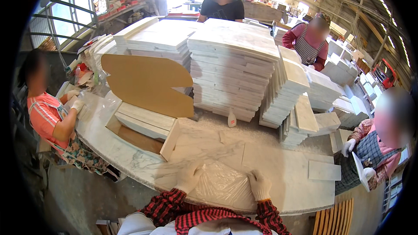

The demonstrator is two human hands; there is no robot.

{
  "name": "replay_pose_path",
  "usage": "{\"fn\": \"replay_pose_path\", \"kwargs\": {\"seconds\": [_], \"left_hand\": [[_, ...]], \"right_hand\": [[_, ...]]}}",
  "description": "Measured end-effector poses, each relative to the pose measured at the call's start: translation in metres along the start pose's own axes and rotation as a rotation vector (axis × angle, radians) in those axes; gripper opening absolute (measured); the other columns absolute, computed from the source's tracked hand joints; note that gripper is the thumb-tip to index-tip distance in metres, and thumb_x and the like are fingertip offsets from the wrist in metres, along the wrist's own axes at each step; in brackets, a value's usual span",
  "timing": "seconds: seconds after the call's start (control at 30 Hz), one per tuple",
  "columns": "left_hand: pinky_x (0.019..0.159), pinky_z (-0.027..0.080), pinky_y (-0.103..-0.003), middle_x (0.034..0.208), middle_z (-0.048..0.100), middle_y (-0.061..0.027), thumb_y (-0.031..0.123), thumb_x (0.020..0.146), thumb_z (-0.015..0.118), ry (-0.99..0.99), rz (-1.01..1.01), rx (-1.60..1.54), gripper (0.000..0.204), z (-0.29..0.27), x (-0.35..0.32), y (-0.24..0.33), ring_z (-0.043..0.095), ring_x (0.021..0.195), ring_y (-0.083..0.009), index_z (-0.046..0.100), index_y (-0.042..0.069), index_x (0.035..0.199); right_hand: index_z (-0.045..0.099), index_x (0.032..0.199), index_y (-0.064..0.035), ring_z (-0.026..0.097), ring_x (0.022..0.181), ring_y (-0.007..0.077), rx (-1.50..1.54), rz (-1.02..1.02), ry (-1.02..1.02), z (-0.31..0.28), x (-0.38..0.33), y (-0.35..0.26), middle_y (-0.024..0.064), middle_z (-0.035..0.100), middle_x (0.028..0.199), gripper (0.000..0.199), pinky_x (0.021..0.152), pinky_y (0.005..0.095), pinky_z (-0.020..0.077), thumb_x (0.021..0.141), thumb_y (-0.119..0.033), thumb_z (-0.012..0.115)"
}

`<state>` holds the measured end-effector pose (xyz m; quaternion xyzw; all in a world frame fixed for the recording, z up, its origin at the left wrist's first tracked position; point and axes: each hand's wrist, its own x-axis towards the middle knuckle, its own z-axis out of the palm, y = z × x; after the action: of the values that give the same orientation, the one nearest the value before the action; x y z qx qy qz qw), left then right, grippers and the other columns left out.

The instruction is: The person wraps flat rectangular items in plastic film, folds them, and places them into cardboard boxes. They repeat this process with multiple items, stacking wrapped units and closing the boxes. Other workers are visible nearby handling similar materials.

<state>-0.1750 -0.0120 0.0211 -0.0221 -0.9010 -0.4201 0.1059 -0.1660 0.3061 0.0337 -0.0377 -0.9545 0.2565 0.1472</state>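
A sheet of clear, wrinkled plastic film (pixel 220 183) lies over a pale slab at the table's near edge, directly before me. My left hand (pixel 189 179), in a white glove, has its fingers drawn together at the film's left edge. On the opposite edge my right hand (pixel 260 186), also gloved, is closed with fingertips pinching the film. Whether the film is a bag or a loose sheet I cannot tell. Beyond my left hand stands an open cardboard box (pixel 170 140), its brown flap (pixel 148 82) raised, with white stone tiles (pixel 146 119) inside.
Tall stacks of white marble tiles (pixel 230 69) line the table's (pixel 217 141) far side. A small white bottle (pixel 231 118) stands before them. One loose tile (pixel 324 170) lies at right. Co-workers stand left, right and behind the stacks; the right one holds a tile (pixel 360 172).
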Motion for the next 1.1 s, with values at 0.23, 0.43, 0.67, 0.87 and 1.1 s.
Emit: {"fn": "replay_pose_path", "kwargs": {"seconds": [0.23, 0.43, 0.67, 0.87, 1.1], "left_hand": [[0.088, 0.054, -0.047, 0.11, 0.073, -0.0127, 0.026, 0.1, 0.064, 0.1, 0.227, 0.12, 0.034, 0.015, 0.028, -0.011, 0.068, 0.102, -0.0348, 0.07, 0.017, 0.133], [0.082, 0.053, -0.048, 0.106, 0.071, -0.0102, 0.029, 0.099, 0.063, 0.112, 0.323, 0.261, 0.038, 0.011, 0.027, -0.012, 0.067, 0.096, -0.0322, 0.068, 0.019, 0.136], [0.086, 0.052, -0.048, 0.113, 0.071, -0.0114, 0.03, 0.099, 0.062, 0.065, 0.316, 0.258, 0.031, 0.023, 0.032, -0.016, 0.067, 0.104, -0.0315, 0.069, 0.015, 0.126], [0.091, 0.051, -0.051, 0.113, 0.071, -0.0157, 0.026, 0.099, 0.057, -0.031, 0.134, 0.293, 0.027, 0.046, 0.016, -0.051, 0.067, 0.106, -0.0342, 0.07, 0.011, 0.118], [0.094, 0.051, -0.049, 0.111, 0.072, -0.0183, 0.022, 0.097, 0.058, -0.124, 0.081, 0.043, 0.025, 0.046, 0.028, -0.045, 0.066, 0.109, -0.0363, 0.072, 0.006, 0.111]], "right_hand": [[0.075, 0.111, -0.0166, 0.073, 0.077, 0.0342, -0.062, -0.002, -0.039, 0.008, 0.031, -0.004, 0.0115, 0.074, 0.082, 0.023, 0.068, 0.0438, 0.0563, 0.096, -0.034, 0.073], [0.068, 0.123, -0.016, 0.072, 0.089, 0.0348, -0.115, -0.019, 0.058, -0.008, 0.042, -0.026, 0.0137, 0.073, 0.096, 0.032, 0.074, 0.048, 0.0564, 0.096, -0.033, 0.073], [0.058, 0.147, -0.01, 0.07, 0.076, 0.0228, 0.381, -0.507, -0.393, -0.036, 0.096, -0.194, 0.0104, 0.073, 0.094, 0.052, 0.069, 0.0345, 0.0552, 0.096, -0.017, 0.068], [0.056, 0.146, -0.005, 0.062, 0.072, 0.0102, 0.635, -0.385, -1.057, 0.031, 0.136, -0.315, 0.0062, 0.066, 0.082, 0.046, 0.065, 0.0297, 0.0516, 0.103, -0.021, 0.058], [0.05, 0.152, -0.0026, 0.067, 0.081, 0.019, 0.601, -0.554, -0.817, 0.041, 0.109, -0.262, 0.012, 0.067, 0.087, 0.058, 0.074, 0.0354, 0.0542, 0.101, -0.025, 0.066]]}}
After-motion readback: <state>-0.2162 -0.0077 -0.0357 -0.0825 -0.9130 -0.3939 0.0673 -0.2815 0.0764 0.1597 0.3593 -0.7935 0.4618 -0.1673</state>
